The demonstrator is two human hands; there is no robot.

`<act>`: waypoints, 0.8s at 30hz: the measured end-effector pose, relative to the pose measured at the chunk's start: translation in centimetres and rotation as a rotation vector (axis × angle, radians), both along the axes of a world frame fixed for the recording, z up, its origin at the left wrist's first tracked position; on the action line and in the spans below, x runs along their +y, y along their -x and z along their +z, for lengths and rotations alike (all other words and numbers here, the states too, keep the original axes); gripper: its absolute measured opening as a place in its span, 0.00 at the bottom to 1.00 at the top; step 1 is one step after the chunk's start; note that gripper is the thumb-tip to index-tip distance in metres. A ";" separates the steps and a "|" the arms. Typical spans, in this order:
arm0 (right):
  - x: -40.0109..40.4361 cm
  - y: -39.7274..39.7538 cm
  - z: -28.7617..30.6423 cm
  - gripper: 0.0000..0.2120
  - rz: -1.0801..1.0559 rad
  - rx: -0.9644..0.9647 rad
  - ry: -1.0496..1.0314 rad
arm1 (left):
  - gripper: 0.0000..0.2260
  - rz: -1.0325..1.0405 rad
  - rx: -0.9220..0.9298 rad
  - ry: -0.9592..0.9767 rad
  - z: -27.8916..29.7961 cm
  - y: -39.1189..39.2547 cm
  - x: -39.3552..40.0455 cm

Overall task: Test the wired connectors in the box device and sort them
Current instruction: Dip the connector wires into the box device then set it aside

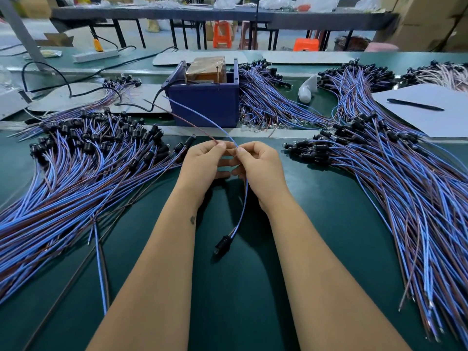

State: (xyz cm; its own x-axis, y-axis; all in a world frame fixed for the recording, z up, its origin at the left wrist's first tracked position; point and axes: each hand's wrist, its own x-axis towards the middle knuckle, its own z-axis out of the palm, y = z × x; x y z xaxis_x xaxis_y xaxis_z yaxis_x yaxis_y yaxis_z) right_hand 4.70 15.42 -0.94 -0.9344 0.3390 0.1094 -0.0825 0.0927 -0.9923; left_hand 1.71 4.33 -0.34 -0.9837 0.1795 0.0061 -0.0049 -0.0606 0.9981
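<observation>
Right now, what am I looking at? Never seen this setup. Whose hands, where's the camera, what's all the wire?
There is no machine here: a person works with bare hands, and the one picture comes from a camera worn on their head, looking forward and down at a green table.

The left hand pinches a brown wire and the right hand pinches a blue wire. Both wires belong to one lead, whose black connector hangs below the hands.

Straight ahead stands a blue box with a black cable going into it, probably the tester. Piles of the same leads lie to the left, to the right and behind the box. On the right, a pen rests on a sheet of paper.
</observation>
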 end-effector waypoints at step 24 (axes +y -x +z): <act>1.0 0.2 -0.1 0.08 -0.178 0.067 0.059 | 0.14 0.382 0.068 0.224 -0.7 1.3 -1.7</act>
